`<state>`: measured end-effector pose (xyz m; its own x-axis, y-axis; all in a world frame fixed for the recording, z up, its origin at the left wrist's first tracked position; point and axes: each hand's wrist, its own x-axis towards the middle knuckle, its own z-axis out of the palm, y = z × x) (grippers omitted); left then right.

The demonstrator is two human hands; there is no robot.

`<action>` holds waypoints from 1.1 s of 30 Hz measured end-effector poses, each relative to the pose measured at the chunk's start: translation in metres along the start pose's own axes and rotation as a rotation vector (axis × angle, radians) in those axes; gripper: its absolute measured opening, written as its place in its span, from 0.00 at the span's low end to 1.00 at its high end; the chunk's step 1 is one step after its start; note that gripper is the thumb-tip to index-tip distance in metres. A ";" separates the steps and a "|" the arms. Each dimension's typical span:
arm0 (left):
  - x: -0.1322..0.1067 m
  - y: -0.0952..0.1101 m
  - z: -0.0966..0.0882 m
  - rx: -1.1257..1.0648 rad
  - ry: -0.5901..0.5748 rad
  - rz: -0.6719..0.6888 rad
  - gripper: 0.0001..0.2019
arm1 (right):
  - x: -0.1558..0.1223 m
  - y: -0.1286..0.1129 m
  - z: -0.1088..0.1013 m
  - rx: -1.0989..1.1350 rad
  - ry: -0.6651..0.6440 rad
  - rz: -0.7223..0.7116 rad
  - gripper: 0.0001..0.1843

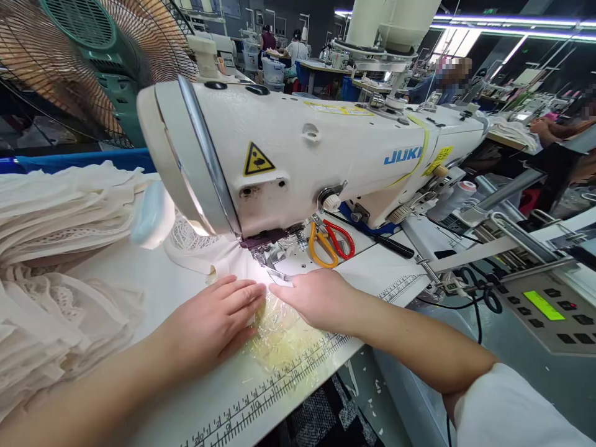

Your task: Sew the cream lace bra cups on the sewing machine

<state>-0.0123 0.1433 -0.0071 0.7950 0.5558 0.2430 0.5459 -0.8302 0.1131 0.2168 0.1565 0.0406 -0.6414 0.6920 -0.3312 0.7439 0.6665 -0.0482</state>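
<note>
My left hand (218, 316) lies flat, fingers stretched out, on white fabric (233, 264) in front of the needle area of a white sewing machine (298, 149). My right hand (316, 297) rests palm down beside it, fingertips pointing left and almost meeting the left fingertips near the presser foot (272, 257). Between and below the hands lies a patch of crinkled clear film (279, 338). Neither hand grips anything. White lace fabric (184, 239) runs out behind the machine head.
Stacks of white lace pieces (60, 279) fill the table's left. Orange and red scissors (328, 242) lie behind my right hand. A ruler strip (279, 385) edges the table front. A control panel (544, 307) sits right, a fan (93, 56) back left. Other people work far behind.
</note>
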 end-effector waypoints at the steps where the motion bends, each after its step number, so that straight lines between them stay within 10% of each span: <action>1: 0.000 -0.003 0.002 0.006 0.007 0.004 0.18 | 0.002 -0.001 -0.003 -0.010 -0.029 0.013 0.28; 13: 0.010 -0.031 -0.003 0.163 0.046 0.094 0.18 | 0.020 -0.017 -0.013 -0.043 -0.152 0.143 0.41; 25: 0.019 -0.047 -0.012 0.313 -0.014 0.022 0.24 | 0.012 -0.013 0.015 0.066 0.077 0.127 0.37; 29: 0.015 -0.030 -0.018 0.490 0.017 -0.341 0.22 | 0.013 -0.010 0.014 0.104 0.036 0.119 0.39; 33: 0.024 -0.023 -0.032 0.462 -0.252 -0.753 0.25 | 0.013 -0.008 0.018 0.115 0.078 0.089 0.41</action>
<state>-0.0142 0.1744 0.0267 0.1910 0.9809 0.0380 0.9513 -0.1754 -0.2535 0.2059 0.1556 0.0196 -0.5809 0.7695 -0.2653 0.8124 0.5682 -0.1307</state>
